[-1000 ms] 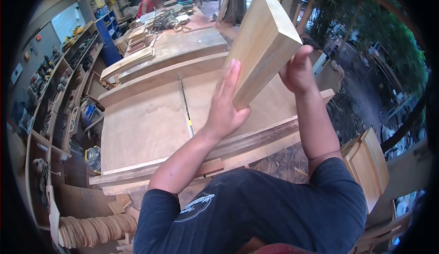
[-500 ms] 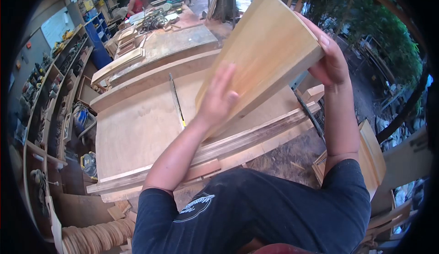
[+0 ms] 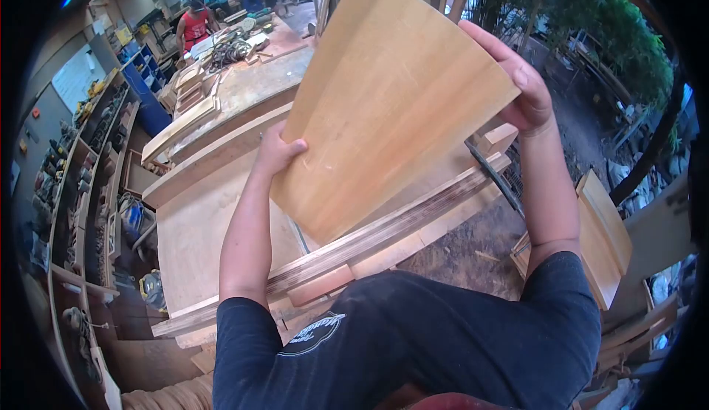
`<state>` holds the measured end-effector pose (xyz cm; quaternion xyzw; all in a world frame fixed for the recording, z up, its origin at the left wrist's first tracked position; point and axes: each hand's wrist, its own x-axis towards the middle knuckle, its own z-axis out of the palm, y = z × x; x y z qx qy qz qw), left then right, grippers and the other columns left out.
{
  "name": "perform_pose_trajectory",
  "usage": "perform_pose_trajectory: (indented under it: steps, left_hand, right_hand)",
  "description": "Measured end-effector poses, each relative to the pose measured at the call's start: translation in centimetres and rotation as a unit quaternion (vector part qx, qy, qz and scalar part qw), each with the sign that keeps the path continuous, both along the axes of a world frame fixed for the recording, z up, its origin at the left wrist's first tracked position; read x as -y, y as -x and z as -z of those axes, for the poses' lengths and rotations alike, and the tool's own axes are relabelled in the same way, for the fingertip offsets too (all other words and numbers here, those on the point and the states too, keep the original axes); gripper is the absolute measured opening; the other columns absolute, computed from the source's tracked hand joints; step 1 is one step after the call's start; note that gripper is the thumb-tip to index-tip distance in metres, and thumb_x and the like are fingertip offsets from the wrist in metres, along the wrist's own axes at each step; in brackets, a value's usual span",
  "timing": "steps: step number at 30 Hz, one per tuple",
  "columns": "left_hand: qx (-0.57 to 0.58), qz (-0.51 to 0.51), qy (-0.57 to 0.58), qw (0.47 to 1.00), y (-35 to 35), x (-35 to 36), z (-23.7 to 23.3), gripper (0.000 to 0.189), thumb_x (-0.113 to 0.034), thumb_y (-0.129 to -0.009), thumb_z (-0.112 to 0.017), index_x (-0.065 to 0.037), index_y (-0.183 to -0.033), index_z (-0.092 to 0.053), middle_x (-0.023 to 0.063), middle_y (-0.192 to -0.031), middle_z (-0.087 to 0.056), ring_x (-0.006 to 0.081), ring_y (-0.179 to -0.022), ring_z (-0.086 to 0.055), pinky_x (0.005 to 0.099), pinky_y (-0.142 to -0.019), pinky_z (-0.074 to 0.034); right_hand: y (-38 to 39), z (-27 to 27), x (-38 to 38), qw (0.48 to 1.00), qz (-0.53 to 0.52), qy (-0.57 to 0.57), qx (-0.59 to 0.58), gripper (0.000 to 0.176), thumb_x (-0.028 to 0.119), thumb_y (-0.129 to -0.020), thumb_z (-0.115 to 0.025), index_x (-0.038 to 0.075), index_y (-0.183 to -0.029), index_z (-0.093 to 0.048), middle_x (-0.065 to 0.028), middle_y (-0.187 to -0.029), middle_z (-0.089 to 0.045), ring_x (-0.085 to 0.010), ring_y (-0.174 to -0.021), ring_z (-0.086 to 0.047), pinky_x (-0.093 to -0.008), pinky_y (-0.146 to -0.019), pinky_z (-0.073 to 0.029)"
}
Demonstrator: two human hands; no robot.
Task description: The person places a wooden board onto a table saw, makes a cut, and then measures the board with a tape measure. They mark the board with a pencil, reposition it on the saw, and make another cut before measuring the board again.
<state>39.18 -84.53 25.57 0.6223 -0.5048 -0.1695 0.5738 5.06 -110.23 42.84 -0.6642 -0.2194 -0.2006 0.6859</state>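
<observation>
Grained wooden board (image 3: 391,107), now face-on

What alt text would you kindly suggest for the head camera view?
A bare left hand and bare right hand hold a broad, tan wooden panel tilted above a pale, flat wooden board with raised edges; behind, a person in a red top is near a cluttered table.

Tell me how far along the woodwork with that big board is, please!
The wooden board already looks cut to shape, with clean edges. Now it's in hand: left hand on one edge, right hand near a corner, tilted over the wide wooden base. It isn't visibly joined to anything, so any joining seems left, but I can't tell what else.
</observation>
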Motion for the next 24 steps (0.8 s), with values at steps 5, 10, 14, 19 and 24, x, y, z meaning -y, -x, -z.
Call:
perform_pose_trajectory:
  steps: [5, 10, 14, 19, 24]
  left_hand:
    - [0.047, -0.104, -0.021, 0.993, 1.0, -3.3, -3.2, 0.069, -0.048, -0.062, -0.088, 0.0, -0.109, -0.069, 0.0078, -0.095, -0.072, 0.0159, -0.088, -0.067, 0.0311, -0.08, -0.053]
    - [0.239, -0.216, -0.332, 0.887, 1.9, -4.4, -6.3, 0.076, -0.061, -0.062, -0.081, -0.004, -0.111, -0.072, 0.0187, -0.101, -0.072, 0.0289, -0.094, -0.07, 0.0404, -0.084, -0.052]
    - [0.243, -0.195, -0.394, 0.865, -0.5, -2.4, 0.7, 0.095, -0.072, -0.065, -0.074, 0.006, -0.116, -0.064, 0.0275, -0.113, -0.066, 0.0372, -0.107, -0.065, 0.042, -0.093, -0.049]
    - [0.229, -0.149, -0.466, 0.842, -0.9, 2.8, 6.0, 0.091, -0.074, -0.07, -0.068, 0.003, -0.117, -0.058, 0.0266, -0.11, -0.066, 0.0375, -0.107, -0.064, 0.0424, -0.092, -0.049]
    - [0.198, -0.076, -0.453, 0.866, -0.6, 5.6, 11.8, 0.063, -0.058, -0.083, -0.067, 0.001, -0.105, -0.059, 0.0238, -0.098, -0.066, 0.038, -0.094, -0.064, 0.0434, -0.084, -0.048]
  right_hand:
    - [-0.6, -0.5, 1.8, 0.981, 0.12, 0.135, -0.068, 0.071, 0.03, -0.09, -0.065, -0.001, -0.148, -0.037, -0.0173, -0.133, -0.058, -0.0218, -0.122, -0.057, -0.0346, -0.104, -0.044]
    - [-6.5, 10.4, 4.1, 0.898, 0.266, 0.234, -0.261, 0.051, 0.032, -0.099, -0.058, 0.004, -0.141, -0.048, -0.0116, -0.12, -0.066, -0.0178, -0.106, -0.062, -0.0339, -0.092, -0.049]
    - [-10.8, 21.7, 6.8, 0.89, 0.263, 0.156, -0.339, 0.051, 0.034, -0.1, -0.057, 0.004, -0.14, -0.048, -0.0132, -0.121, -0.065, -0.0197, -0.108, -0.061, -0.0347, -0.093, -0.048]
    - [-12.1, 28.9, 11.0, 0.829, 0.257, 0.09, -0.489, 0.051, 0.036, -0.099, -0.055, 0.004, -0.139, -0.049, -0.0144, -0.122, -0.064, -0.022, -0.107, -0.061, -0.0346, -0.095, -0.047]
    - [-11.0, 30.2, 11.5, 0.7, 0.283, 0.299, -0.584, 0.06, 0.039, -0.093, -0.061, -0.001, -0.136, -0.049, -0.0216, -0.125, -0.062, -0.0304, -0.112, -0.062, -0.0373, -0.097, -0.048]
